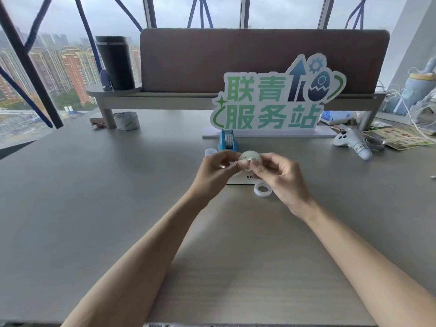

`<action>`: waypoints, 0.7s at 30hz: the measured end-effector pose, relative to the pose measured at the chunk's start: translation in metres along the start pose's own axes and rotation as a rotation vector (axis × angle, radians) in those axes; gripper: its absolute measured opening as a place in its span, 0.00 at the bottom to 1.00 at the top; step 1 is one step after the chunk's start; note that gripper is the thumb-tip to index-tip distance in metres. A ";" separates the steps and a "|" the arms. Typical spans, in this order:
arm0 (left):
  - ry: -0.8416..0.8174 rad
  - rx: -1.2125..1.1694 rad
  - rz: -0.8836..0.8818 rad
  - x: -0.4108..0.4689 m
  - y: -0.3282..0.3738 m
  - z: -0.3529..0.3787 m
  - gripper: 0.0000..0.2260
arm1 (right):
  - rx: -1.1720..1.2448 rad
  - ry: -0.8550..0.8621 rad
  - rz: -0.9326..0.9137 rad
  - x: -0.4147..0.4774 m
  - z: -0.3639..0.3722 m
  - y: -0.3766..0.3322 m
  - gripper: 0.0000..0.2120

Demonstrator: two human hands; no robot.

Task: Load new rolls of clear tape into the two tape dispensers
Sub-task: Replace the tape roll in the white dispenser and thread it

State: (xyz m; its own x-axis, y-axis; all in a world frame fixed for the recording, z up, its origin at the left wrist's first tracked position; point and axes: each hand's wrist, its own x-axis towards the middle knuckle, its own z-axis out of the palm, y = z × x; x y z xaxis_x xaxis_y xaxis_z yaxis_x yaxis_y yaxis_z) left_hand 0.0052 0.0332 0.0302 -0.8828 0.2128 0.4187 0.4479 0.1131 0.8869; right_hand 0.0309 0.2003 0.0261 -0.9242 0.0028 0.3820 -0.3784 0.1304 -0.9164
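left hand (215, 169): raised above the tabletop (118, 208), fingers (232, 155) curled and pinched on the left edge of a small tape roll (250, 158)
right hand (280, 175): raised opposite the left, thumb and forefinger pinched on the right and lower edge of the same roll, other fingers folded under
tape roll: whitish, held between both hands in mid-air, flat face toward camera, just in front of the blue dispenser (227, 140)
blue dispenser: upright on tabletop, right behind the hands, in front of the sign base; a roll sits inside it
second dispenser: cannot tell, maybe hidden by hands
spare roll (263, 190): clear ring lying flat on tabletop, just beside the right hand, next to a white box (240, 180)
white box: mostly hidden under the hands, black letters partly showing
small ring (210, 152): clear/white, on tabletop just left of the blue dispenser, near left fingers
sign (273, 100): white cutout with green characters, standing behind the dispenser
big tape roll (126, 121): far left on tabletop, by the shelf leg
black tumbler (115, 62): on raised shelf, left
white controller (354, 141): right side of tabletop, well apart from hands
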 end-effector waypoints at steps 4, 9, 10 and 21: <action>-0.018 0.011 -0.025 0.001 0.002 -0.002 0.03 | -0.032 -0.005 -0.039 0.000 -0.001 0.001 0.13; 0.071 0.141 -0.006 0.002 -0.002 0.003 0.08 | -0.033 0.046 -0.057 0.001 0.003 0.003 0.06; 0.090 0.149 -0.010 0.002 -0.003 0.004 0.09 | -0.032 0.053 -0.060 0.001 0.004 0.003 0.05; -0.002 0.146 0.002 0.002 0.003 0.001 0.09 | 0.012 -0.015 -0.065 0.003 -0.004 -0.001 0.10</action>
State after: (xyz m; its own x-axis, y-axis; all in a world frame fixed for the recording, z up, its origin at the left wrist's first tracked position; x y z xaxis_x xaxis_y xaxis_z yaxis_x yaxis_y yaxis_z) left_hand 0.0054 0.0351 0.0335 -0.8817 0.2153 0.4198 0.4655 0.2523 0.8483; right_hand 0.0288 0.2036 0.0284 -0.8984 -0.0203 0.4388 -0.4380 0.1174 -0.8913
